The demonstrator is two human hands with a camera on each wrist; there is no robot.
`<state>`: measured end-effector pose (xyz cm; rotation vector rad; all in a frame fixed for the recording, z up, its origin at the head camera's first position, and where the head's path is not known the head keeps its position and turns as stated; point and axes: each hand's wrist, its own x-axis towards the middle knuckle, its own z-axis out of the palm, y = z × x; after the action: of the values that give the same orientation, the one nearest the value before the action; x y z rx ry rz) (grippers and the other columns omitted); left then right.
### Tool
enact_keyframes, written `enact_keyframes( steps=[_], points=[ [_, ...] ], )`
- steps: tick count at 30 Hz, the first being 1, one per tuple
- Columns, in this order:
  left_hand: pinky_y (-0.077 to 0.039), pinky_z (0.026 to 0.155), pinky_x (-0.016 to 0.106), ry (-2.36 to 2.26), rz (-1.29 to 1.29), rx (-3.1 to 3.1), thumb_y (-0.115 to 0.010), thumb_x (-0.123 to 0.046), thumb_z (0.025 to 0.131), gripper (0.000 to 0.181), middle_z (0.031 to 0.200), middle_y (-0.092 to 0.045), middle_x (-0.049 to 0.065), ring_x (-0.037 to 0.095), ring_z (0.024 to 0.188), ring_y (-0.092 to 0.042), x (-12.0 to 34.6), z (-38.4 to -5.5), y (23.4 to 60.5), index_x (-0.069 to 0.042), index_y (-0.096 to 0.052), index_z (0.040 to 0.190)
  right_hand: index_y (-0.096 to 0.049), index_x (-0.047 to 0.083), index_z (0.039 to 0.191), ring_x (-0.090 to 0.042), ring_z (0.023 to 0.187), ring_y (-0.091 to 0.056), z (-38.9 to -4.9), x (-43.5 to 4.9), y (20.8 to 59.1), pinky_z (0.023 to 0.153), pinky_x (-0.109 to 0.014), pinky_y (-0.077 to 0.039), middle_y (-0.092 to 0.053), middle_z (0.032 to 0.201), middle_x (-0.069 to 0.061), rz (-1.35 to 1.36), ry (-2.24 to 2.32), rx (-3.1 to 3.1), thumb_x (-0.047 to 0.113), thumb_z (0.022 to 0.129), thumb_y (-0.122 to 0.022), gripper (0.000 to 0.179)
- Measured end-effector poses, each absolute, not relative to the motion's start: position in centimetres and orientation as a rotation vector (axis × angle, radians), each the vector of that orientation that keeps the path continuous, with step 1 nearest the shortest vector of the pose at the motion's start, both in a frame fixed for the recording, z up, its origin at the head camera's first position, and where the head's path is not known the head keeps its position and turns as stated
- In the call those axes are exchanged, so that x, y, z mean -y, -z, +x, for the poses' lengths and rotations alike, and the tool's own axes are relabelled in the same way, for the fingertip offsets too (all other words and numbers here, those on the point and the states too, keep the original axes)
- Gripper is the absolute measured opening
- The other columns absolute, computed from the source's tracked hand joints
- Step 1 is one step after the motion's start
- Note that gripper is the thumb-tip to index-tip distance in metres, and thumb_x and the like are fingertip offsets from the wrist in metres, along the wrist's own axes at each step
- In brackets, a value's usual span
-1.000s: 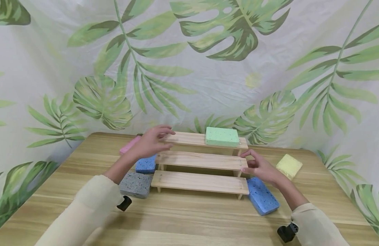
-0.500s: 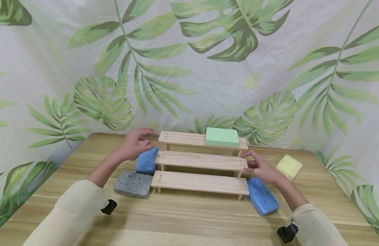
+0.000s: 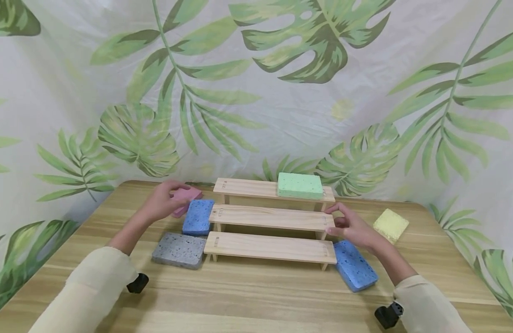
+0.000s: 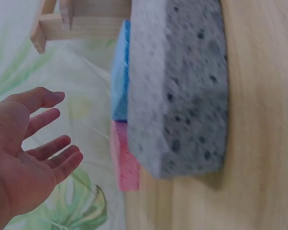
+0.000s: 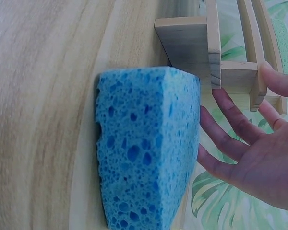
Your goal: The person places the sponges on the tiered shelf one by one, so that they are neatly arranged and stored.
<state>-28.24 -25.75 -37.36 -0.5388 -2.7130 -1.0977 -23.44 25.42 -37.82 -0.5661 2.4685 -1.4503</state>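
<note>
A three-step wooden stand point(image 3: 269, 246) sits on the table, a light green sponge point(image 3: 299, 186) on the right of its top step. My right hand point(image 3: 355, 226) holds the right end of the middle step between thumb and index finger; the other fingers spread loosely in the right wrist view. Left of the stand, my left hand point(image 3: 160, 202) hangs over a pink sponge point(image 3: 187, 194), fingers loosely bent with nothing between them in the left wrist view. Beside the pink sponge lies a blue sponge point(image 3: 198, 217), and nearer is a grey sponge point(image 3: 179, 250).
A second blue sponge point(image 3: 356, 266) lies against the stand's right front end. Further right is a yellow sponge point(image 3: 391, 225). Behind the wooden table point(image 3: 239, 300) hangs a leaf-patterned cloth point(image 3: 281, 115).
My left hand has moved left and down from the stand's top step to the pink sponge, uncovering the blue one. The right hand stays at the middle step.
</note>
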Motion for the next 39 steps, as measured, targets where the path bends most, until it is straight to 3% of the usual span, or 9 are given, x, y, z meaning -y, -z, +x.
enact_keyframes(
  steps=[9,13,16,20,23,27,35,39],
  points=[
    [-0.044,0.101,0.068,1.045,-0.443,2.766,-0.075,-0.005,0.091,0.040,0.130,-0.059,0.039,0.058,0.124,-0.052,27.5,-29.3,39.0,0.016,-0.064,0.123,-0.040,-0.003,0.136,-0.029,0.084,-0.061,-23.4,-25.4,37.8,0.075,-0.041,-0.048,-0.067,0.086,-0.017,-0.556,1.452,-2.465,0.002,0.098,-0.066,0.046],
    [-0.050,0.081,0.051,0.989,-0.415,2.813,-0.076,-0.005,0.088,0.042,0.121,-0.063,0.039,0.046,0.097,-0.059,28.1,-29.7,39.5,0.017,-0.064,0.121,-0.040,-0.003,0.136,-0.029,0.088,-0.065,-23.5,-25.4,37.9,0.078,-0.042,-0.050,-0.070,0.092,-0.018,-0.551,1.436,-2.478,0.003,0.099,-0.066,0.046],
    [-0.039,0.068,0.038,0.979,-0.395,2.842,-0.077,-0.005,0.084,0.045,0.116,-0.063,0.037,0.033,0.083,-0.051,28.3,-29.8,39.6,0.018,-0.064,0.121,-0.040,-0.002,0.136,-0.028,0.088,-0.065,-23.6,-25.5,37.9,0.078,-0.042,-0.050,-0.071,0.092,-0.018,-0.546,1.423,-2.488,0.003,0.099,-0.065,0.045],
    [-0.039,0.068,0.034,0.978,-0.371,2.871,-0.080,-0.007,0.083,0.050,0.114,-0.064,0.036,0.032,0.084,-0.051,28.3,-29.9,39.5,0.018,-0.063,0.122,-0.040,-0.002,0.136,-0.028,0.084,-0.062,-23.6,-25.6,37.9,0.075,-0.041,-0.048,-0.068,0.088,-0.019,-0.545,1.410,-2.499,0.004,0.099,-0.065,0.045],
    [-0.043,0.068,0.033,0.979,-0.338,2.906,-0.081,-0.009,0.084,0.053,0.111,-0.065,0.034,0.033,0.087,-0.056,28.3,-29.9,39.5,0.019,-0.062,0.124,-0.041,-0.002,0.136,-0.030,0.088,-0.065,-23.5,-25.6,37.9,0.079,-0.043,-0.050,-0.070,0.093,-0.019,-0.534,1.414,-2.494,0.003,0.099,-0.065,0.045],
    [-0.047,0.068,0.034,0.990,-0.301,2.949,-0.081,-0.012,0.085,0.056,0.112,-0.064,0.035,0.035,0.092,-0.059,28.3,-29.8,39.4,0.020,-0.059,0.127,-0.041,-0.002,0.136,-0.033,0.097,-0.068,-23.5,-25.7,37.9,0.085,-0.048,-0.052,-0.071,0.104,-0.021,-0.515,1.423,-2.487,0.002,0.099,-0.064,0.044],
    [-0.051,0.082,0.050,0.953,-0.280,2.986,-0.082,-0.014,0.085,0.061,0.119,-0.061,0.039,0.041,0.098,-0.059,28.7,-30.3,40.0,0.020,-0.057,0.128,-0.040,-0.001,0.137,-0.031,0.093,-0.067,-23.6,-25.6,37.9,0.084,-0.046,-0.051,-0.070,0.099,-0.019,-0.508,1.416,-2.481,0.002,0.099,-0.064,0.045],
    [-0.051,0.082,0.049,0.950,-0.261,2.995,-0.082,-0.015,0.085,0.065,0.120,-0.061,0.039,0.039,0.095,-0.059,28.6,-30.3,40.2,0.020,-0.054,0.131,-0.040,-0.002,0.137,-0.029,0.090,-0.065,-23.6,-25.7,37.9,0.082,-0.044,-0.051,-0.069,0.095,-0.019,-0.518,1.416,-2.475,0.001,0.099,-0.063,0.045]
  ],
)
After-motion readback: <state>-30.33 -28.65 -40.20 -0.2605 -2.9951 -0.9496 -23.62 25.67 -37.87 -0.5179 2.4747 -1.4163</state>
